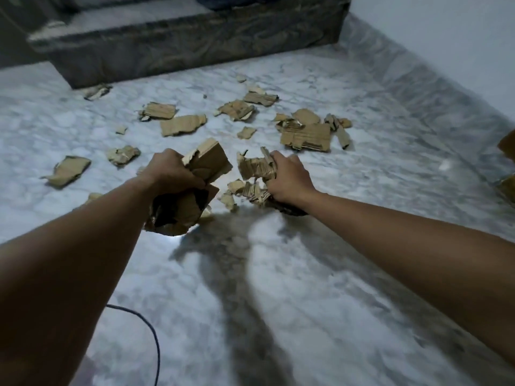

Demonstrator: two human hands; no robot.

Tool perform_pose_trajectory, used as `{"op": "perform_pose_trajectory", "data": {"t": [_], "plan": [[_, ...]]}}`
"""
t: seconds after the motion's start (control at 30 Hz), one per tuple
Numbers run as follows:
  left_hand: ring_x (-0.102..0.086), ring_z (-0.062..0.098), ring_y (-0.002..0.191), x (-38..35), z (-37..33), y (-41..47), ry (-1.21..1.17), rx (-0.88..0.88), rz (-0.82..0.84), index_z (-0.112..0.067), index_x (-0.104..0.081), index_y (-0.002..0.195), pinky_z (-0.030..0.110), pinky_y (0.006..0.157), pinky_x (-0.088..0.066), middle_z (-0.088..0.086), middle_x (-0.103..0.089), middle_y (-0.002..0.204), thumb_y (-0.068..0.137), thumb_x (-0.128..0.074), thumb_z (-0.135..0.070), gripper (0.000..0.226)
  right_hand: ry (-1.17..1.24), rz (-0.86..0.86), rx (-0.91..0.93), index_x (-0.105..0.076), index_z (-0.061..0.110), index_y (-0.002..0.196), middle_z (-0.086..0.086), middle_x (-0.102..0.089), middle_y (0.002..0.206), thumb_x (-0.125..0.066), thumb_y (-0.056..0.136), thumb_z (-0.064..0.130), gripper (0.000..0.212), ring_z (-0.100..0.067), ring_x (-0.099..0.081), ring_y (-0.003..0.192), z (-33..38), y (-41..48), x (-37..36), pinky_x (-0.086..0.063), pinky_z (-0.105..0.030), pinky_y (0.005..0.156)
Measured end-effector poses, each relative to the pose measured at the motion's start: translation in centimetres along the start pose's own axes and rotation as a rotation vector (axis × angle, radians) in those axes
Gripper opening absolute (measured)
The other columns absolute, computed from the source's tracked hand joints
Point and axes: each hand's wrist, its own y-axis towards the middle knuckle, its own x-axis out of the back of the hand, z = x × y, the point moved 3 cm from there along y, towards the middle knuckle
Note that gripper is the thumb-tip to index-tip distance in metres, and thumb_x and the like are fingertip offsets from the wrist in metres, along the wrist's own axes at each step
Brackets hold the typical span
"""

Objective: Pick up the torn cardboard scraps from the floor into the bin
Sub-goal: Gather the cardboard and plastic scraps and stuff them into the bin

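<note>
The left hand [172, 171] held a bundle of scraps [213, 162], fingers curled round it; the right hand [288, 178] gripped a torn wad [255, 169] likewise. Other scraps [182, 125] lay scattered on the marble floor [278, 288]; dark marks on the largest piece [306, 136] were illegible.

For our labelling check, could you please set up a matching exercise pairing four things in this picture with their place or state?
1 left hand
2 black cable
3 largest flat scrap
4 dark furniture base

A at the far edge of the floor
B gripping a scrap bundle
C floor, lower left
D flat on the floor beyond the right hand

Pairs: 1-B, 2-C, 3-D, 4-A
</note>
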Motion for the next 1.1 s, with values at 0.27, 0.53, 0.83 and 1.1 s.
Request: {"op": "perform_pose_trajectory", "data": {"t": [0.27,0.53,0.83,1.1], "plan": [[-0.01,0.033,0.147,-9.3,8.5,3.9,-0.021,-0.015,-0.015,-0.035,-0.04,0.138,0.059,0.114,-0.012,-0.002,-0.021,0.16,0.044,-0.071,-0.085,0.111,-0.471,0.03,0.161,-0.045,0.048,0.137,0.003,-0.037,0.14,-0.063,0.081,0.059,0.06,-0.031,-0.033,0.124,-0.3,1.7,-9.0,-0.031,-0.049,0.093],[-0.062,0.036,0.091,-5.8,6.5,4.0,-0.337,-0.066,0.06,-0.025,-0.052,0.098,0.04,0.076,-0.053,0.009,-0.066,0.094,0.062,-0.076,-0.037,0.045,-0.338,0.256,0.006,-0.057,0.025,0.108,-0.009,-0.062,0.104,-0.071,0.077,0.019,0.035,-0.034,-0.058,0.098,3.9,2.9,-7.9,-0.037,-0.033,0.068],[-0.051,0.043,0.12,-0.3,14.7,8.6,-0.201,0.092,-0.149,-0.022,-0.043,0.143,0.045,0.096,-0.046,0.015,-0.026,0.147,0.061,-0.082,-0.061,0.098,-0.321,0.357,0.249,-0.037,0.036,0.146,-0.003,-0.029,0.149,-0.066,0.08,0.042,0.072,-0.031,-0.044,0.124,6.1,6.8,-10.9,-0.047,-0.04,0.087],[-0.068,0.028,0.086,-3.1,14.1,5.7,-0.233,0.162,-0.203,-0.019,-0.071,0.095,0.031,0.065,-0.051,0.006,-0.073,0.09,0.067,-0.081,-0.042,0.038,-0.463,0.489,0.747,-0.053,0.026,0.125,-0.006,-0.052,0.113,-0.071,0.074,0.016,0.054,-0.031,-0.054,0.096,8.4,9.7,-12.8,-0.034,-0.032,0.068]]}}
